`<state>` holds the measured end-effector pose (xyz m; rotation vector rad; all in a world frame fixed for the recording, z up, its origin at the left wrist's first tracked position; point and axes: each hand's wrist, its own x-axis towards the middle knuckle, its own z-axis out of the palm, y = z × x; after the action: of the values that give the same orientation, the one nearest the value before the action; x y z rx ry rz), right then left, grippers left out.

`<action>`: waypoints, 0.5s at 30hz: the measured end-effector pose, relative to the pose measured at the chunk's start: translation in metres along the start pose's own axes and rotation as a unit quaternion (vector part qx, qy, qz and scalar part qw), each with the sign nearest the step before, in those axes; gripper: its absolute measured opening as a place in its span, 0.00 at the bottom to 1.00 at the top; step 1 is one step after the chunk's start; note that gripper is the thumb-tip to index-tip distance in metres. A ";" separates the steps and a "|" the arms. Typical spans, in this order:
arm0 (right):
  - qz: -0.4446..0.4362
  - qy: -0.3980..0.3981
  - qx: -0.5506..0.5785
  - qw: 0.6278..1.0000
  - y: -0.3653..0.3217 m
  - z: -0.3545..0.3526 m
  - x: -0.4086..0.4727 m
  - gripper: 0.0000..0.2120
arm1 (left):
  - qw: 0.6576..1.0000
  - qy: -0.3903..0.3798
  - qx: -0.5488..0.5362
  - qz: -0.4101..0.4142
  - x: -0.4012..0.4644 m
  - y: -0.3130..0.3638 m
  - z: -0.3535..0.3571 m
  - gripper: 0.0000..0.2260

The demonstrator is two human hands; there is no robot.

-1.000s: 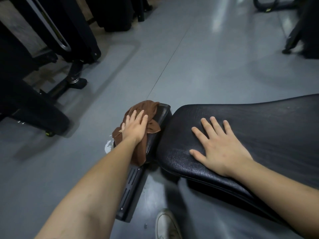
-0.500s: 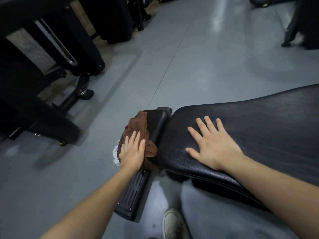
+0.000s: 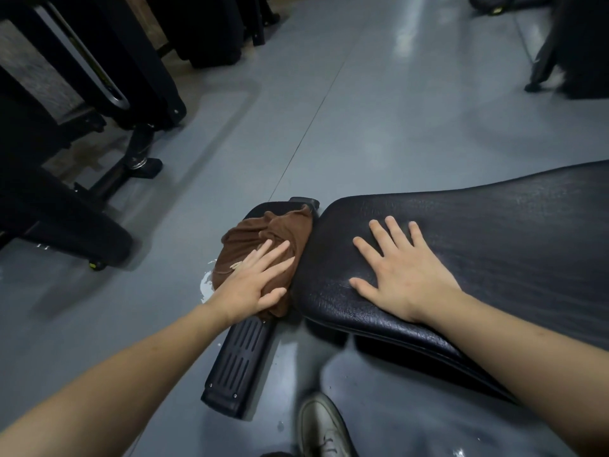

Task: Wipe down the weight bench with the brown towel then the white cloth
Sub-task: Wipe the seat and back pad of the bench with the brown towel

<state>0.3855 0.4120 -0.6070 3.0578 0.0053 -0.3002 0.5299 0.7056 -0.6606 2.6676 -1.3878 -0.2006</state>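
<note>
The black weight bench pad (image 3: 494, 245) stretches from the middle to the right edge. Left of it sits a smaller black seat pad (image 3: 260, 209), mostly covered by the crumpled brown towel (image 3: 273, 232). My left hand (image 3: 253, 285) lies flat on the near part of the towel, fingers spread, pressing it onto the small pad. My right hand (image 3: 402, 275) rests palm-down with fingers apart on the big pad's left end. No white cloth is visible.
A black ribbed foot plate (image 3: 240, 361) of the bench reaches toward me on the grey floor. My light shoe (image 3: 323, 427) stands beside it. Black gym machines (image 3: 82, 103) fill the left; more equipment legs (image 3: 547, 61) stand at the top right.
My left hand slid the brown towel toward me along the small pad, then a little way back up it. The right hand stayed flat on the big pad.
</note>
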 end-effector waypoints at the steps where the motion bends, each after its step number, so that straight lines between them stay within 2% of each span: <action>1: 0.000 -0.001 -0.001 1.000 0.000 0.000 0.000 0.42 | 1.000 0.001 -0.002 0.003 -0.003 0.000 0.001 0.27; 7: 0.001 0.000 0.000 1.000 0.000 -0.001 -0.001 0.44 | 0.991 0.007 0.095 0.092 -0.022 -0.005 0.003 0.23; 12: 0.001 0.001 -0.001 1.000 0.000 0.000 0.000 0.44 | 0.978 -0.024 0.163 0.125 -0.014 -0.008 -0.006 0.23; 15: 0.002 0.000 -0.001 1.000 0.000 0.000 0.001 0.44 | 0.979 -0.030 0.171 0.109 0.001 -0.002 -0.012 0.23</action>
<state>0.3860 0.4117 -0.6071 3.0561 -0.0003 -0.2992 0.5341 0.7065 -0.6496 2.7562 -1.8727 -0.0203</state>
